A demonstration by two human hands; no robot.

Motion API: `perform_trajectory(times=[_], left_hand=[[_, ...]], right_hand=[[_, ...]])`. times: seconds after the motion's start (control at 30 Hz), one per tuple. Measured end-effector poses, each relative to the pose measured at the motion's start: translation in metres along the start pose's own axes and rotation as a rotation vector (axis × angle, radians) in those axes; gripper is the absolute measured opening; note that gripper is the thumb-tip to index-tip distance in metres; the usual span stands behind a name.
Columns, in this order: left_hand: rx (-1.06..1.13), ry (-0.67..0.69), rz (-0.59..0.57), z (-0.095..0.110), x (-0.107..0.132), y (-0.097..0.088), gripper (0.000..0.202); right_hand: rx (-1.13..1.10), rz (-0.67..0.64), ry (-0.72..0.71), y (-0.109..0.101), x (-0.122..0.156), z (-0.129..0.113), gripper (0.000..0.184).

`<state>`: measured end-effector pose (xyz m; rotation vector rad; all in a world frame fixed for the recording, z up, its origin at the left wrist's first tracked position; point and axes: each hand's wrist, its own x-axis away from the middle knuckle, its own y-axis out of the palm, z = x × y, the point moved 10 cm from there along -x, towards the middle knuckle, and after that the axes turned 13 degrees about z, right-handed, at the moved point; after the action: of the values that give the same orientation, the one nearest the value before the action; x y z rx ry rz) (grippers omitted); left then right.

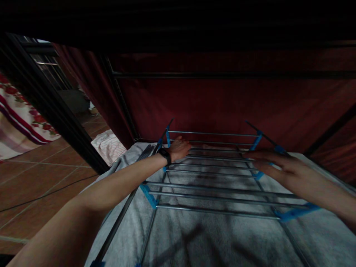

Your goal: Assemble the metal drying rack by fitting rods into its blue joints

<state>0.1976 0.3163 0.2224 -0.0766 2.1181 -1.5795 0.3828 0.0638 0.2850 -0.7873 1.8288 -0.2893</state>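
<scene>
Rack (217, 188): metal bars, blue plastic brackets (148, 194), lying flat-ish on grey cloth (219, 226), between both arms. Left hand (179, 147), dark band on wrist (164, 155), is on the far-left bars; can't tell if its grip wraps a bar or just rests there. Right hand (280, 168) is over the right side by the bracket, fingers stretched forward, blurred; can't tell touching or not, nor whether that grip has anything.

Handling, my read: light for its span, bars stiff and a bit slick, brackets the weak points, legs may swing at the joints. Best hold: side tubes, one hand each side, clear of pinch spots at the brackets. Cloth is soft, so feet could snag or sink.

Edges: red curtain (208, 104) and black rail (228, 75) close off the back; dark beam (178, 26) overhead limits lift; black post (55, 100) on the left. Most room looks toward the near side. Tiled floor (41, 185) past the left edge.
</scene>
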Motion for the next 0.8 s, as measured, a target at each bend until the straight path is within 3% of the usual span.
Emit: perform_trajectory(times=[0.07, 0.13, 0.23, 0.3, 0.37, 0.43, 0.47, 0.53, 0.57, 0.63, 0.7, 0.8], left_hand=[[-0.006, -0.022, -0.002, -0.006, 0.003, -0.002, 0.026], [-0.01, -0.041, -0.009, -0.01, 0.007, -0.003, 0.026], [-0.013, -0.058, -0.023, -0.014, 0.012, -0.004, 0.025], [-0.014, -0.057, -0.04, -0.017, 0.017, -0.006, 0.023], [0.038, -0.051, -0.025, -0.024, 0.022, -0.013, 0.025], [0.151, -0.135, 0.095, -0.046, 0.027, -0.031, 0.035], [0.226, -0.236, 0.2, -0.064, 0.031, -0.044, 0.04], [0.432, -0.566, 0.421, -0.114, 0.05, -0.059, 0.043], [0.545, -0.738, 0.491, -0.135, 0.063, -0.056, 0.043], [0.735, -0.976, 0.5, -0.157, 0.084, -0.036, 0.047], [0.903, -1.057, 0.381, -0.154, 0.094, -0.009, 0.055], [1.256, -1.112, 0.239, -0.133, 0.102, 0.025, 0.053]], right_hand=[[-0.016, -0.207, -0.066, 0.062, -0.029, -0.008, 0.041], [-0.013, -0.304, -0.146, 0.12, -0.044, -0.012, 0.042], [0.01, -0.346, -0.183, 0.19, -0.046, 0.0, 0.042], [0.008, -0.314, -0.176, 0.218, -0.044, 0.012, 0.038], [-0.011, -0.282, -0.177, 0.233, -0.043, 0.021, 0.032], [-0.031, -0.266, -0.196, 0.238, -0.042, 0.026, 0.03], [-0.038, -0.26, -0.211, 0.237, -0.042, 0.027, 0.031], [-0.037, -0.248, -0.235, 0.234, -0.042, 0.028, 0.031], [-0.035, -0.241, -0.244, 0.232, -0.042, 0.028, 0.031], [-0.031, -0.232, -0.267, 0.229, -0.041, 0.027, 0.032], [-0.013, -0.233, -0.298, 0.228, -0.039, 0.024, 0.033], [0.055, -0.255, -0.355, 0.231, -0.036, 0.021, 0.037]])
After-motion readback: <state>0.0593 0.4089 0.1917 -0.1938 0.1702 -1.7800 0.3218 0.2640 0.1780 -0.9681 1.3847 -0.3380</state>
